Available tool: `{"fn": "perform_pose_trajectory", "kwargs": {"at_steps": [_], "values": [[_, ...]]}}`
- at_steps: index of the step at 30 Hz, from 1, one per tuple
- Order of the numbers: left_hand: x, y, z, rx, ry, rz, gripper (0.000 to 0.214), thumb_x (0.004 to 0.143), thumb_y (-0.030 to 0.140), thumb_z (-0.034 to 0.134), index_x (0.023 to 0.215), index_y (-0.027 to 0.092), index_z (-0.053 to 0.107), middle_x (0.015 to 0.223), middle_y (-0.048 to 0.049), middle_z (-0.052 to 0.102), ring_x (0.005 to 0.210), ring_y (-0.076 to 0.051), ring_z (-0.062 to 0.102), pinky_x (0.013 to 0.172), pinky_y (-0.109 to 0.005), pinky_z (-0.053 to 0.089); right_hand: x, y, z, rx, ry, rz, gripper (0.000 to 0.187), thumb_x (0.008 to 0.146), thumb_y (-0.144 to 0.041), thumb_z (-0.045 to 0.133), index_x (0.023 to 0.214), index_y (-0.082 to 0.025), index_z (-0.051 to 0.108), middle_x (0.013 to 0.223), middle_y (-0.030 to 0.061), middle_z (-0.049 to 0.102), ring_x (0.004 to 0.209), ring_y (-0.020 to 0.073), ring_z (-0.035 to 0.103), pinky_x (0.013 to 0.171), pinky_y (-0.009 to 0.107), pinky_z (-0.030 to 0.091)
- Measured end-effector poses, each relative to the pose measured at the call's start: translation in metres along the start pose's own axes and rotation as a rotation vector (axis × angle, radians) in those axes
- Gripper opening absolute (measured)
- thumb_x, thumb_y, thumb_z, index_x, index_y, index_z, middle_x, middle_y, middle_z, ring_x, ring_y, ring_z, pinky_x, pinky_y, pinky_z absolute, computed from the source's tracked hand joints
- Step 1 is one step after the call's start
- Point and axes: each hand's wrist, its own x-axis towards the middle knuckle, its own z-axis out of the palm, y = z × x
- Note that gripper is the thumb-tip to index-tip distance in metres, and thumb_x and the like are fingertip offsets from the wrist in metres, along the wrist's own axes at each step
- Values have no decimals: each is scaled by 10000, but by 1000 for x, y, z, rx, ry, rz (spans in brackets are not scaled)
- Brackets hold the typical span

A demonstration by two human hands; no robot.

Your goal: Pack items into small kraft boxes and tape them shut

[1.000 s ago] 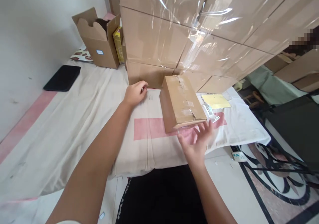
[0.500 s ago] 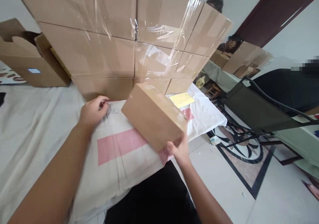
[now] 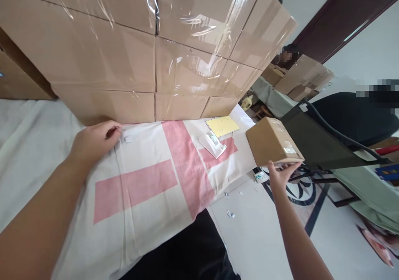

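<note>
On the right, my right hand (image 3: 282,174) grips a closed brown cardboard box (image 3: 271,143) at its lower near end. The box is tilted and held up past the table's right edge, over the floor. My left hand (image 3: 95,141) rests on the cloth-covered table at the foot of the stacked boxes, fingers curled and thumb against them. Nothing shows in it. A white tape dispenser (image 3: 213,144) lies on the red-patterned cloth (image 3: 140,184) between my hands. Behind it is a yellow sheet (image 3: 222,126).
A wall of cardboard boxes (image 3: 187,76) under clear film stands along the back. An open box (image 3: 23,74) sits at far left. To the right are a dark folding chair (image 3: 327,134) with a seated person, and another person behind boxes. Scraps (image 3: 230,214) litter the floor.
My right hand has carried the box from above the table to the right, past the edge, uncovering the tape dispenser. My left hand stays by the stack. The view has shifted right.
</note>
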Motion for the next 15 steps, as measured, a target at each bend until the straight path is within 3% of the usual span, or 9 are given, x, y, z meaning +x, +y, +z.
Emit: {"fn": "perform_pose_trajectory", "kwargs": {"at_steps": [2, 4, 6, 9, 11, 15], "values": [[1, 1, 0, 12, -12, -7, 318, 910, 452, 429, 1047, 279, 659, 985, 22, 741, 803, -169, 614, 693, -260, 379, 26, -2, 26, -124, -46, -35, 1416, 675, -725, 648, 1584, -56, -208, 1687, 260, -74, 1586, 366, 98, 1270, 518, 198], [3, 2, -1, 23, -27, -11, 340, 917, 458, 415, 1059, 272, 661, 996, 10, 746, 823, -178, 624, 705, -268, 384, 52, -10, 55, -270, -112, -16, 1384, 729, -733, 601, 1576, -12, -222, 1689, 266, -104, 1598, 336, 18, 1283, 487, 133], [4, 3, -1, 30, -46, -9, 348, 917, 459, 410, 1066, 270, 663, 1006, 4, 750, 831, -184, 626, 712, -275, 386, 73, -20, 85, -340, -175, 8, 1293, 791, -698, 575, 1606, -5, -151, 1691, 286, 17, 1590, 332, 73, 1273, 501, 134], [5, 3, 0, -12, -52, -7, 291, 897, 435, 447, 1029, 292, 664, 979, 24, 753, 803, -180, 611, 698, -273, 375, 89, -30, 120, -452, -308, 57, 928, 874, -646, 530, 1621, -144, 301, 1631, 245, 319, 1529, 414, 224, 1215, 652, 103], [6, 3, 1, -62, -37, -6, 238, 877, 406, 488, 994, 302, 668, 959, 34, 755, 786, -180, 600, 689, -273, 362, 91, -33, 131, -522, -372, 80, 722, 926, -628, 468, 1531, -236, 500, 1626, 198, 368, 1514, 434, 242, 1181, 700, 87], [7, 3, 1, -174, -6, 9, 187, 854, 355, 548, 952, 294, 695, 968, 7, 768, 819, -209, 613, 704, -293, 357, 83, -44, 127, -591, -394, 86, 638, 969, -581, 410, 1513, -269, 529, 1644, 179, 360, 1516, 384, 274, 1181, 684, 103]]}}
